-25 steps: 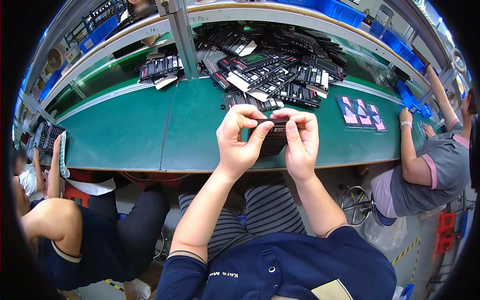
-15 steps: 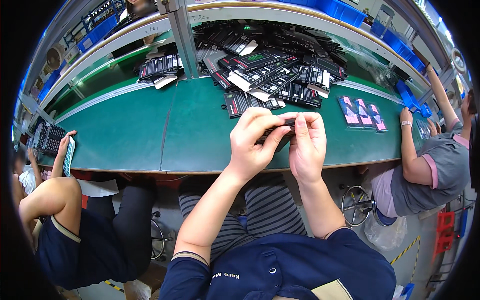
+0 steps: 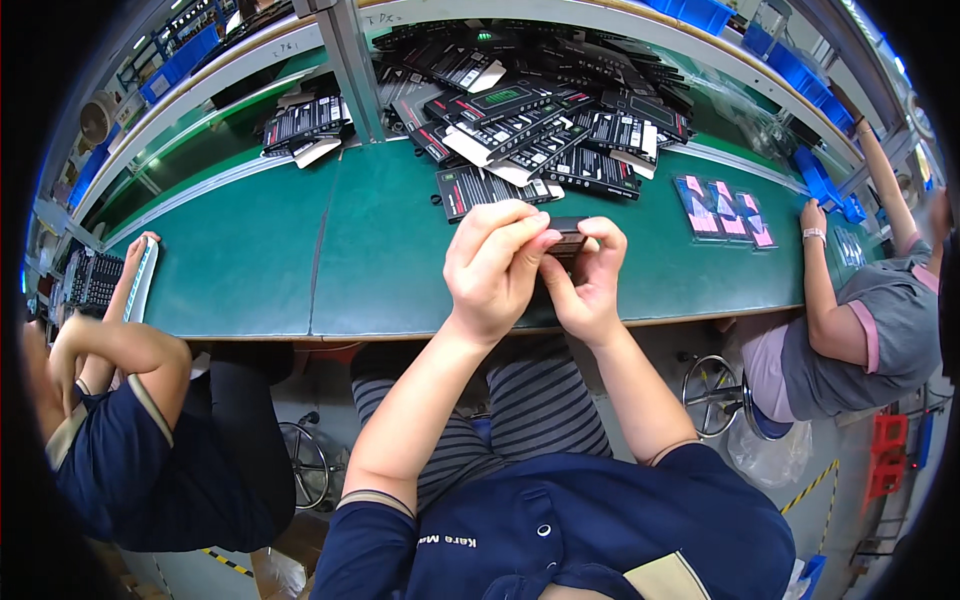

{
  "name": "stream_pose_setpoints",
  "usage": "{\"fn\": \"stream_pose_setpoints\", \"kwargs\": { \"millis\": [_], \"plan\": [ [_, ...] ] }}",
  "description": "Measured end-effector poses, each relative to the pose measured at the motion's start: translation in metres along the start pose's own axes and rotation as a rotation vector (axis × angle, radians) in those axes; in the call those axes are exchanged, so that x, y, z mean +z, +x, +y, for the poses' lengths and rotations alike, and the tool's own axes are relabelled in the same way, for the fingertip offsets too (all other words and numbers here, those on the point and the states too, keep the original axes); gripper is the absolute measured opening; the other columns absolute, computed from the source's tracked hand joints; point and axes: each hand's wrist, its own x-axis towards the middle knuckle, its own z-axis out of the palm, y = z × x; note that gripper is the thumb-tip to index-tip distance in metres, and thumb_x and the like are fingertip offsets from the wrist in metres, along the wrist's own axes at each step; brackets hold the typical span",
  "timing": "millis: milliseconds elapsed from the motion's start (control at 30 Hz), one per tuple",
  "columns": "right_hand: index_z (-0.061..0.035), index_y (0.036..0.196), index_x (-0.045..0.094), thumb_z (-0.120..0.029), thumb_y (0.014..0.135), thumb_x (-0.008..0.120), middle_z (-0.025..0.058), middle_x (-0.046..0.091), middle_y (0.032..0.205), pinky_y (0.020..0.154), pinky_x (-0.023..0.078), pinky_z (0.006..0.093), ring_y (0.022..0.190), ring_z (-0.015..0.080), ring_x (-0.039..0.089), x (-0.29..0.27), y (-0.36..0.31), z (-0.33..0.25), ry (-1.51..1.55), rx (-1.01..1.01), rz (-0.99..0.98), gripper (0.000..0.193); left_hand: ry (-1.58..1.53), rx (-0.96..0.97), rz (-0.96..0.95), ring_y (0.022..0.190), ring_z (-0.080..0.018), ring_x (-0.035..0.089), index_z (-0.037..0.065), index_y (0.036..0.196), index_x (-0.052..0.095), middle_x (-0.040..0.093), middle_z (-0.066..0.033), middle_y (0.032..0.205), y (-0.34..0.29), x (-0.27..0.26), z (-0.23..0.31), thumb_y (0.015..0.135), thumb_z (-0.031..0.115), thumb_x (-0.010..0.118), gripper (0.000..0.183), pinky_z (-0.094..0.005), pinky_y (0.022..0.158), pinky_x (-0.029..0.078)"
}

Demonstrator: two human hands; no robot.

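Above the near edge of the green table, both my hands are closed on a small black box (image 3: 567, 232), seen end-on. My left hand (image 3: 495, 265) pinches its left side between thumb and bent fingers. My right hand (image 3: 590, 275) grips the right side, with the thumb below and a finger along the top. Much of the box is hidden by my fingers. Just beyond my hands lies a flat black box (image 3: 485, 190), at the front of a heap of similar black boxes (image 3: 595, 170), some with white end flaps standing out.
A smaller stack of black boxes (image 3: 305, 125) lies left of the metal post (image 3: 352, 75). Pink-and-blue clear packs (image 3: 722, 212) sit to the right on the green table (image 3: 400, 270). Co-workers sit at both sides; one on the left holds a pale sheet (image 3: 143, 280).
My right hand has turned and lowered, its thumb moving from the top to below the box. More of the box's end now shows. The left co-worker's arm has shifted.
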Motion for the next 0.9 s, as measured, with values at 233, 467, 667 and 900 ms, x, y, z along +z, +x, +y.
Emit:
{"fn": "stream_pose_setpoints", "kwargs": {
  "millis": [233, 467, 667, 900],
  "plan": [
    [-0.0064, 0.078, 0.049, -0.004, 0.075, 0.078, 0.0157, 0.068, 0.111, 0.095, 0.05, 0.0511, 0.106, 0.0396, 0.065, 0.021, -0.007, -0.045, -0.462, -0.464, -0.252, 0.03, -1.007, -1.29, 0.123, 0.14, -0.0308, 0.036, 0.01, 0.159, 0.008, 0.021, -0.0176, 0.16, -0.002, -0.08, 0.027, 0.102, 0.036, 0.052, 0.076, -0.0428, 0.113, 0.032],
    [-0.0017, 0.108, 0.059, -0.032, 0.086, 0.071, 0.0237, 0.056, 0.131, 0.108, 0.038, 0.0494, 0.125, 0.0391, 0.052, 0.021, 0.036, -0.006, -0.815, -0.132, -0.6, 0.039, 0.137, -0.87, -0.008, 0.138, -0.0253, 0.04, -0.005, 0.147, 0.038, 0.044, -0.021, 0.148, -0.002, -0.172, -0.015, 0.087, -0.007, 0.058, 0.063, -0.0375, 0.112, 0.035],
    [-0.0032, 0.122, 0.061, -0.033, 0.091, 0.064, 0.0196, 0.064, 0.116, 0.1, 0.041, 0.0455, 0.11, 0.0356, 0.059, 0.005, 0.017, -0.013, -0.998, -0.166, -0.56, 0.043, 0.84, -0.308, -0.51, 0.127, -0.0442, 0.047, 0.002, 0.126, 0.06, 0.051, -0.0247, 0.137, 0.001, -0.122, -0.012, 0.078, 0.015, 0.077, 0.052, -0.0469, 0.106, 0.04],
    [0.0025, 0.107, 0.066, -0.018, 0.088, 0.065, 0.0258, 0.062, 0.122, 0.101, 0.046, 0.0466, 0.117, 0.0406, 0.057, -0.155, 0.047, 0.002, -1.388, 0.045, -0.07, 0.028, 0.545, -0.178, -1.023, 0.127, -0.0401, 0.046, 0.01, 0.135, 0.055, 0.047, -0.0212, 0.14, -0.012, -0.057, 0.027, 0.085, 0.039, 0.072, 0.061, -0.0531, 0.111, 0.033]
  ]
}}
